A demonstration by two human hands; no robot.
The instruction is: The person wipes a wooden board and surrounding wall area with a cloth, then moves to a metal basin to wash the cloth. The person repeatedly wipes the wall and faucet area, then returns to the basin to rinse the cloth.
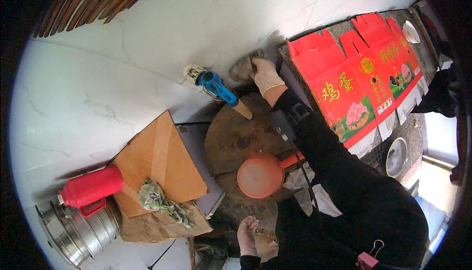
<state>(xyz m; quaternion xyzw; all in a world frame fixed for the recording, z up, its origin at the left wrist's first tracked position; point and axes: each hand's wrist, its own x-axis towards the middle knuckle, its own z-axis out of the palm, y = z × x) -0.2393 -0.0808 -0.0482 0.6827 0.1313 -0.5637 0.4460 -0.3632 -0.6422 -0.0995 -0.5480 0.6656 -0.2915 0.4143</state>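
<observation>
My right hand (267,74), in a thin pale glove, reaches to the white wall and grips a blurred grey rag (243,68). Below that arm, a red-orange plastic ladle (260,176) lies bowl-down on a round, dark, worn wooden board (236,141). Between the rag and the board, a blue tool (219,89) with a tan tapered end slants down from the wall. My left hand (247,235), also gloved, hangs low near the board's front with its fingers curled; whether it holds anything is hidden.
A flattened red egg carton (363,78) covers the right-hand counter, near a metal lid (396,157) and a white bowl (411,32). At left, a red thermos (94,189), stacked steel pots (77,229) and a crumpled green-white cloth (156,198) sit around brown boards (162,159).
</observation>
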